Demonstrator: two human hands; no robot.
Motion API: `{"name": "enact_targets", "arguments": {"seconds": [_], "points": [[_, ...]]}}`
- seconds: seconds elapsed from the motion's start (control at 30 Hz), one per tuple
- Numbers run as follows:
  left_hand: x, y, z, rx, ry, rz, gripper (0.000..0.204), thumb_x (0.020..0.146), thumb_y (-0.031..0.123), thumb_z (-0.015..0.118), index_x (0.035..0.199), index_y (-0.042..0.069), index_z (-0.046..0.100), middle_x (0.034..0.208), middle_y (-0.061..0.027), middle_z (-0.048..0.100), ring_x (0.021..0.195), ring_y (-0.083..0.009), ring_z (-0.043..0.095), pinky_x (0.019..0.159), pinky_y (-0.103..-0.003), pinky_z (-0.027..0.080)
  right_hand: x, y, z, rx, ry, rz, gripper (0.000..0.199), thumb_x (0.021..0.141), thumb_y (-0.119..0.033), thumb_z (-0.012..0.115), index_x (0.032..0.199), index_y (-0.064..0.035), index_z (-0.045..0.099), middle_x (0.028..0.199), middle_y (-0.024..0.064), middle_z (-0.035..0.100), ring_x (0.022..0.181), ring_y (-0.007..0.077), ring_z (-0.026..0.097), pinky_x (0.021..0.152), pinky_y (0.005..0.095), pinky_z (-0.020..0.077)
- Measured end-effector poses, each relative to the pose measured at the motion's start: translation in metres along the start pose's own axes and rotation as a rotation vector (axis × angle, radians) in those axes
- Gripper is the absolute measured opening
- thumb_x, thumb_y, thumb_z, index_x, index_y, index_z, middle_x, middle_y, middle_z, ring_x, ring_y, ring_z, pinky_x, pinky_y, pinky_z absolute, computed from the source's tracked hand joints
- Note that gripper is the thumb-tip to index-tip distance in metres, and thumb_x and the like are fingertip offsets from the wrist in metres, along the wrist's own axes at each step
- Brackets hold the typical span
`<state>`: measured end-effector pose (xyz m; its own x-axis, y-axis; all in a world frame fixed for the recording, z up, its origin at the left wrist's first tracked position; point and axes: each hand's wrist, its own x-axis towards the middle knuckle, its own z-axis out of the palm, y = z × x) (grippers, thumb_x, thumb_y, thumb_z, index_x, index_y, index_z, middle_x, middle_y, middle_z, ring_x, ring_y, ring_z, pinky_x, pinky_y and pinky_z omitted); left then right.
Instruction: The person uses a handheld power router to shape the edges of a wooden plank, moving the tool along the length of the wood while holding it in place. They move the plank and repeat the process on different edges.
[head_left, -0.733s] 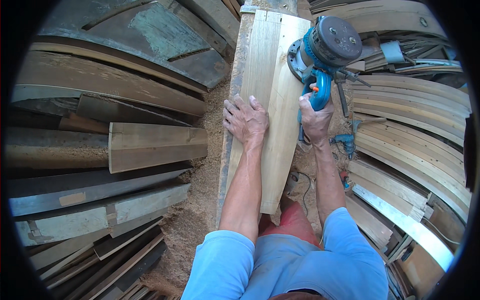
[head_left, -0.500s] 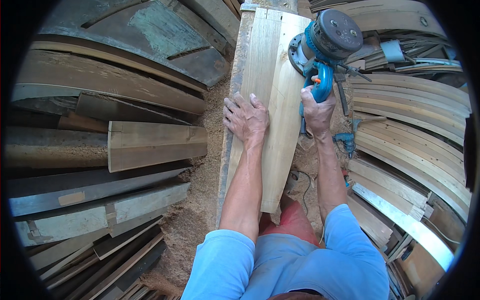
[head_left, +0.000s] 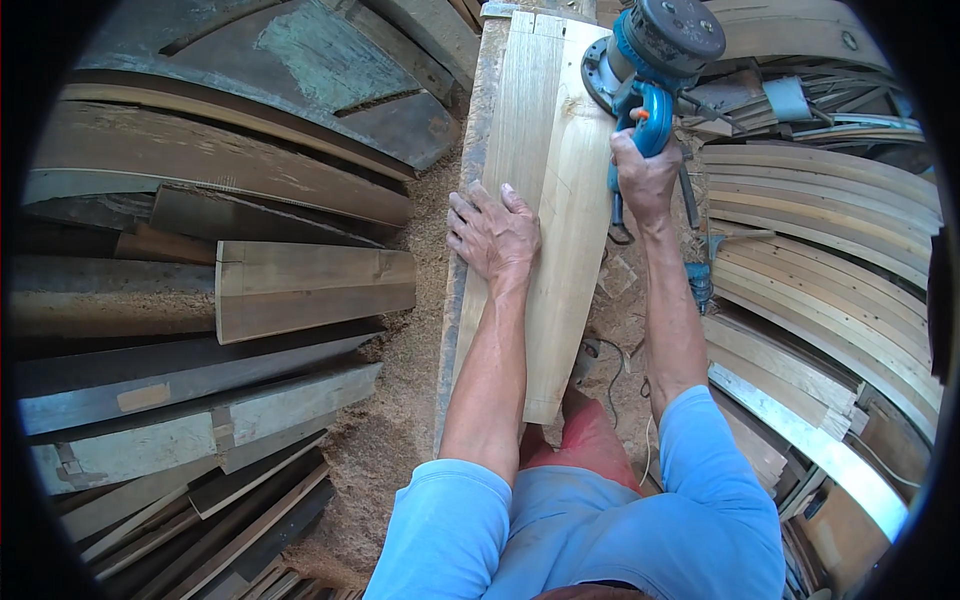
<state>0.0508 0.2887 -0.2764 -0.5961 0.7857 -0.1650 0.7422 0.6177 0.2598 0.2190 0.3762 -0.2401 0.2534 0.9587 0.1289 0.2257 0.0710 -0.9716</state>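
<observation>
A long pale wooden board [head_left: 572,225], tapered toward its near end, lies on a narrow bench [head_left: 470,150]. My left hand [head_left: 497,235] presses on the board near its left edge, fingers spread and thumb apart, gripping nothing. My right hand [head_left: 648,180] is wrapped round the blue handle of a router [head_left: 668,45], its thumb beside a small orange button. The router's round base sits at the board's far right edge, partly overhanging it. The motor housing covers that stretch of edge, and the cutting bit is hidden.
Stacked planks and a short wooden board [head_left: 315,290] stand on the left. Curved wooden strips [head_left: 820,200] are piled on the right. A blue power tool [head_left: 699,285] and a cord [head_left: 612,375] lie right of the bench. Sawdust [head_left: 365,465] covers the floor.
My right hand has pushed the router forward along the board's right edge, away from me. My left hand has stayed in nearly the same place.
</observation>
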Motion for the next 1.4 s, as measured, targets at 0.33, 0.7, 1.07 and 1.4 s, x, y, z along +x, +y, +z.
{"name": "enact_targets", "arguments": {"seconds": [0.33,0.7,1.07,1.4], "points": [[-0.001,-0.003,0.002,0.035,0.014,0.002,0.062,0.105,0.047,0.044,0.146,0.001,0.051,0.154,-0.0285,0.046,0.141,-0.0439,0.044,0.115,-0.058,0.032,0.103,0.015,0.012,-0.086,-0.062,-0.093,0.035,0.088,-0.01,0.07,0.122,-0.0018,0.063,0.073,0.0012,0.065,0.064,0.0091,0.061,0.06,0.027,0.05],[-0.001,0.005,-0.009,0.042,-0.04,-0.039,0.063,0.104,0.048,0.044,0.148,0.004,0.048,0.156,-0.0251,0.046,0.142,-0.0409,0.044,0.116,-0.057,0.032,0.067,0.001,-0.004,-0.091,-0.053,-0.07,0.029,0.089,-0.007,0.069,0.117,-0.0017,0.065,0.075,-0.0012,0.062,0.064,0.0073,0.059,0.058,0.0281,0.0493],[0.0,-0.001,0.008,0.069,0.1,0.014,0.053,0.103,0.046,0.047,0.134,0.003,0.054,0.136,-0.019,0.057,0.13,-0.0397,0.052,0.105,-0.058,0.04,-0.169,-0.045,-0.054,-0.046,-0.113,0.173,0.036,0.086,-0.006,0.072,0.119,0.0022,0.06,0.098,0.007,0.063,0.086,0.0123,0.061,0.079,0.0315,0.0524],[-0.001,-0.001,0.004,0.083,0.107,0.031,0.051,0.104,0.045,0.046,0.135,0.005,0.055,0.135,-0.0183,0.057,0.126,-0.0398,0.055,0.104,-0.057,0.042,-0.199,-0.042,-0.036,0.0,-0.076,0.197,0.041,0.086,-0.008,0.074,0.123,0.0025,0.057,0.098,0.0092,0.064,0.086,0.0174,0.065,0.081,0.0333,0.0539]]}}
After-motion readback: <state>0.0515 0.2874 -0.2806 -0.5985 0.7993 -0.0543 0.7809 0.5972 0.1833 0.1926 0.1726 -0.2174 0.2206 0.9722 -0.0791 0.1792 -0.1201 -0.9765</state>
